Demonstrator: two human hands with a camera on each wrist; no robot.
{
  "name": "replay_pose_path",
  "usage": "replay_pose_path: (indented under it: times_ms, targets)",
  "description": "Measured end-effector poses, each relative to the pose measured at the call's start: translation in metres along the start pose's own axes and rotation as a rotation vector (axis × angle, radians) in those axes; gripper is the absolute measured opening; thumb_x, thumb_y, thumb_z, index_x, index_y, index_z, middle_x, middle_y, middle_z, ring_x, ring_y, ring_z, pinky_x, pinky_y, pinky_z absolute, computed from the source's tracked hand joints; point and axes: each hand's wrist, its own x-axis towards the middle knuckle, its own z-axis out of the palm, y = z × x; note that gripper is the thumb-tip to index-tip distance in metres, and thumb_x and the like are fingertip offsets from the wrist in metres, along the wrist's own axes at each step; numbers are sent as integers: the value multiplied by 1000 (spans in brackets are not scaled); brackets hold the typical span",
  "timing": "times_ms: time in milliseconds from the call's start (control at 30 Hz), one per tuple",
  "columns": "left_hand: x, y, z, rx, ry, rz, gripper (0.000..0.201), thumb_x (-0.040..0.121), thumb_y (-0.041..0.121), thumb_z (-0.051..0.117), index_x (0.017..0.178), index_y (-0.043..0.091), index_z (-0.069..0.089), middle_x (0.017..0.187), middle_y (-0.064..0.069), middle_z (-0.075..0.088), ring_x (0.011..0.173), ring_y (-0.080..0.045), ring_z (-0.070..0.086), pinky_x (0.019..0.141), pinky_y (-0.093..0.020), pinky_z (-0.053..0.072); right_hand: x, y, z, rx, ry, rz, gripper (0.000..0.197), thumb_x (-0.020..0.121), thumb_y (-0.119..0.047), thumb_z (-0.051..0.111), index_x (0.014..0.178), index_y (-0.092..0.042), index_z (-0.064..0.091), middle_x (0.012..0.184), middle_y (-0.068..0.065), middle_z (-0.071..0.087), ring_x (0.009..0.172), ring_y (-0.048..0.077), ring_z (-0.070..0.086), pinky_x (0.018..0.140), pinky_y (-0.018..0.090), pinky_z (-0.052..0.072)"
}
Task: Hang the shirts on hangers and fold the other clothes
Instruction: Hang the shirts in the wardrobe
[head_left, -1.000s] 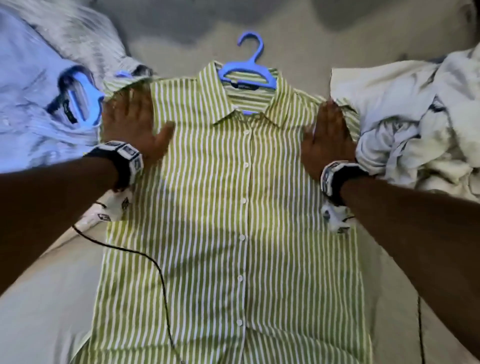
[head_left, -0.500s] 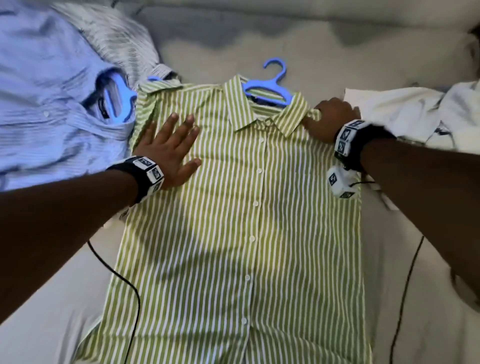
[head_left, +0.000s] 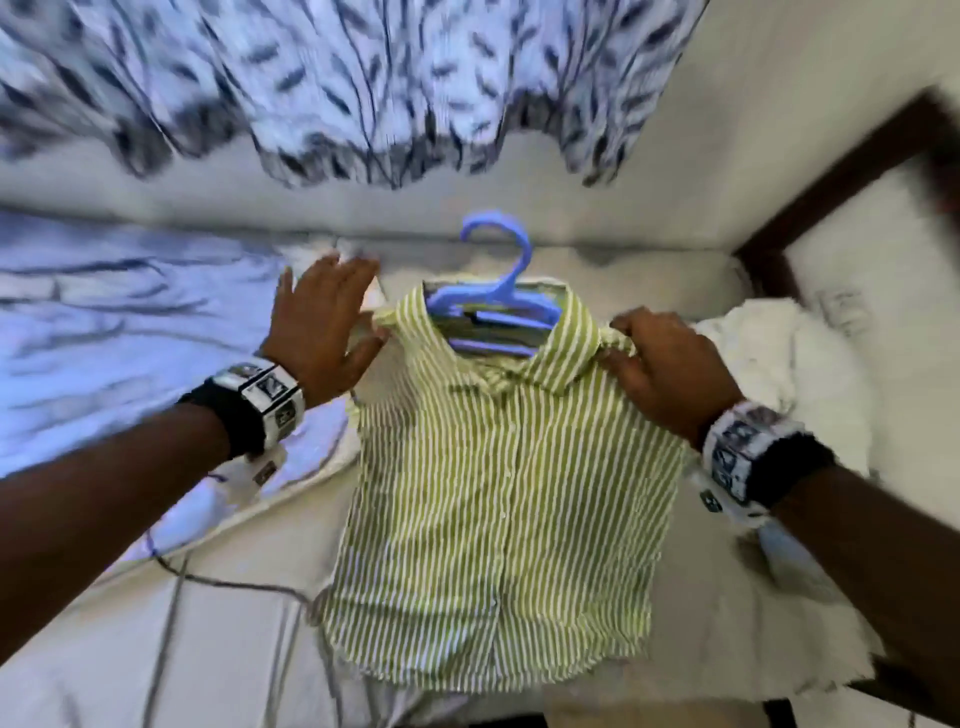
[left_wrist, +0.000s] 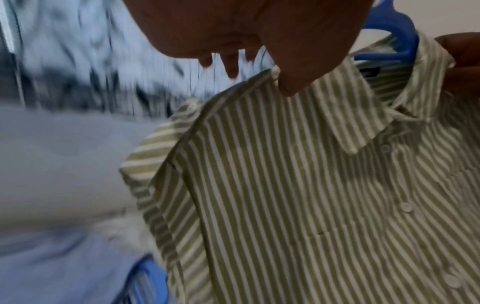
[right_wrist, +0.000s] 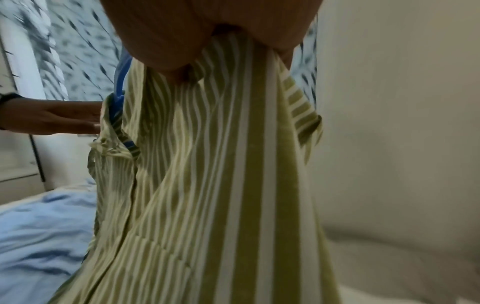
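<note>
Green striped shirt (head_left: 498, 499) on blue hanger (head_left: 496, 306): light, limp; right hand (head_left: 670, 369) pinches its shoulder, left hand (head_left: 322, 327) flat-fingered alongside; best held at hanger hook.

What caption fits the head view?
Right hand lifts green striped shirt on blue hanger; open left hand at its shoulder.

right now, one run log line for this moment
striped shirt on blue hanger | right hand grips shoulder | left hand open
</note>
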Motion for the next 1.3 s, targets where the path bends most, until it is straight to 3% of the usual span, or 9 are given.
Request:
replay_pose_path:
  times_ms: [67,167,300,467,600,767,933,1100,1300]
  targets:
    - [-20,1,-78,-93,8,75,63,96,70,34,145,34,50,139,-2,64,128,-29,59,112,-59,30,-18,-43,-71,-14,48,-50,39,96,-45,48,112,-13,63,100,14,70,93,39,64,81,48,51]
    - [-67,8,-197,-231,4,125,38,97,78,27,118,62,53,111,1,75,98,-27,72,84,-47,56,-41,-107,-169,-66,173,-108,38,95,-43,50,109,-12,65,97,13,71,91,33,61,81,46,49]
    - [-125,38,-325,-179,164,153,48,99,75,27,116,44,60,89,-1,75,79,-23,71,62,-38,54,-57,-174,-264,-126,239,-140,32,85,-48,55,101,-21,58,87,3,62,84,35,61,72,48,47]
    - [-185,65,-422,29,393,81,42,98,50,40,119,24,65,94,-14,74,80,-40,72,63,-46,56,-62,-224,-336,-245,228,-332,41,86,-60,71,104,-27,54,91,-7,54,81,25,58,64,40,45]
    - [-225,76,-475,159,563,-25,28,101,38,51,116,17,64,92,-22,71,79,-47,69,62,-47,51,-44,-250,-378,-268,315,-490,48,92,-73,58,107,-28,61,92,-6,57,82,24,62,67,43,51]
    - [-289,67,-526,306,702,-148,35,101,42,44,114,14,60,91,-29,68,79,-53,65,62,-51,49,-9,-298,-395,-116,278,-697,60,95,-74,46,122,-22,56,111,4,59,102,33,60,83,57,50]
    - [-349,54,-559,272,749,-233,34,102,33,51,117,8,67,99,-26,71,89,-48,68,69,-44,46,7,-363,-396,51,269,-917,48,106,-54,39,101,-13,63,80,7,59,73,32,61,63,41,44]
    - [-444,12,-586,146,671,-264,21,101,42,48,103,33,67,92,29,66,80,-18,62,72,-22,41,19,-462,-359,126,262,-1037,53,106,-55,36,86,-10,57,65,11,53,60,32,59,56,43,36]
    - [-550,-68,-595,190,627,-395,23,102,33,52,111,18,67,89,1,64,78,-23,62,69,-38,48,28,-590,-293,290,213,-1115,37,105,-42,42,86,-14,56,60,1,47,58,13,45,57,35,32]
